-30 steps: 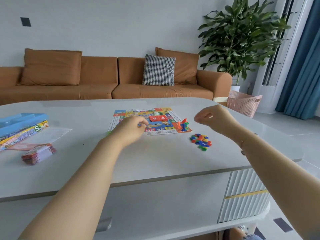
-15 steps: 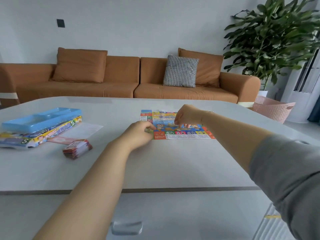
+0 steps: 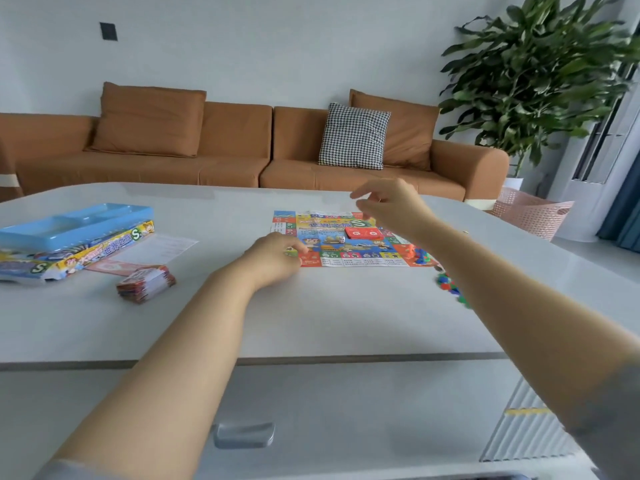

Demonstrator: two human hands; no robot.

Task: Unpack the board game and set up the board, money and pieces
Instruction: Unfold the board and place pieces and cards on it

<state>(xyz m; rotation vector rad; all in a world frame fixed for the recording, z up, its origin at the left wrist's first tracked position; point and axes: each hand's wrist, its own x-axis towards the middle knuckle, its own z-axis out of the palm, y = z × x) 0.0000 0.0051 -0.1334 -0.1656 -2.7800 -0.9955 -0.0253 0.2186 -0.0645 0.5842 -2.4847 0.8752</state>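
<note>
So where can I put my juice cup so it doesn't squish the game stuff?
The table is bare along the near edge, in front of the board, between the money stack and the colored chips. The far strip behind the board is bare too. It is crowded on the left by the game box and paper sheet.

The grey table (image 3: 311, 323) bears the board (image 3: 346, 251), box (image 3: 69, 247), card stack (image 3: 145, 284) and counters (image 3: 450, 289).
</note>
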